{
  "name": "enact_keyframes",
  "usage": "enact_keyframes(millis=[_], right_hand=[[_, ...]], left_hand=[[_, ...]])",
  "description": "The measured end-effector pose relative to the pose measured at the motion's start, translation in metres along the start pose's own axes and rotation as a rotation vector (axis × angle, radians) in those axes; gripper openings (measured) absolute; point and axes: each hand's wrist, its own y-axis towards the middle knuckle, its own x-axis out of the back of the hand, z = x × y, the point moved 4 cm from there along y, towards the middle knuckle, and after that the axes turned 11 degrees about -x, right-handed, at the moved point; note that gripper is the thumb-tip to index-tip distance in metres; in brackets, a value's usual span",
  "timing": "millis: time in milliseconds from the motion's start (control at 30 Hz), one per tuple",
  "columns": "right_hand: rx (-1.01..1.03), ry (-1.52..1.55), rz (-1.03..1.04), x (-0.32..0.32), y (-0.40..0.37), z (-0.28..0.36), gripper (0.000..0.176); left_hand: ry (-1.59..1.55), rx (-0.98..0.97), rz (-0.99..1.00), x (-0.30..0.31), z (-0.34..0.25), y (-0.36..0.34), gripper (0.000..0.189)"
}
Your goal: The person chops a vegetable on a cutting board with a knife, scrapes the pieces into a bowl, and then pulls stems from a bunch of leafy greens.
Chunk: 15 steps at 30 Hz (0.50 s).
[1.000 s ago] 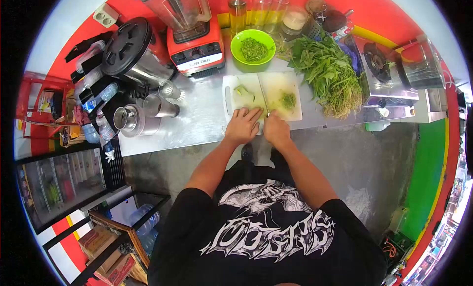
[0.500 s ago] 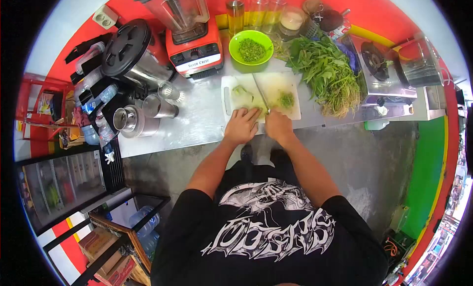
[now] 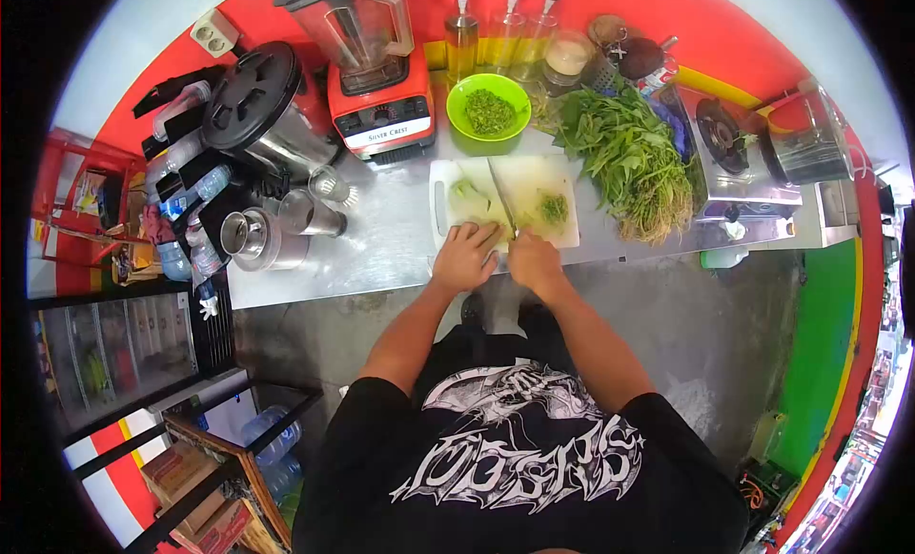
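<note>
My right hand [image 3: 536, 260] is closed around the handle of a knife [image 3: 502, 194], whose blade points away from me across a white cutting board [image 3: 538, 174]. Close to its left, my left hand [image 3: 465, 256] rests on the board's near edge with fingers bent and together; whatever lies beneath them is hidden. A small heap of chopped greens [image 3: 553, 208] sits right of the blade. To the left of it lies a pale green vegetable piece [image 3: 469, 194]. Behind the board stands a lime-green bowl [image 3: 525, 118] containing more chopped greens [image 3: 490, 112].
A large bunch of leafy greens [image 3: 624, 139] with roots lies to the right, beside a gas stove [image 3: 729, 149]. A red blender [image 3: 383, 115], a steel pot with black lid [image 3: 253, 96] and metal cups [image 3: 310, 214] stand left. Oil bottles [image 3: 462, 41] line the wall.
The whole view has shifted slightly, so the counter appears lower. Both hands stay at the board's near edge, and the knife has moved only a little against the board.
</note>
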Motion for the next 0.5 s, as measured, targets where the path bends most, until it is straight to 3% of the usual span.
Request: enact_keyframes(millis=[500], right_hand=[[-0.034, 0.063, -0.017, -0.013, -0.011, 0.000, 0.036]], left_hand=[[-0.058, 0.017, -0.057, -0.003, 0.003, -0.004, 0.047]])
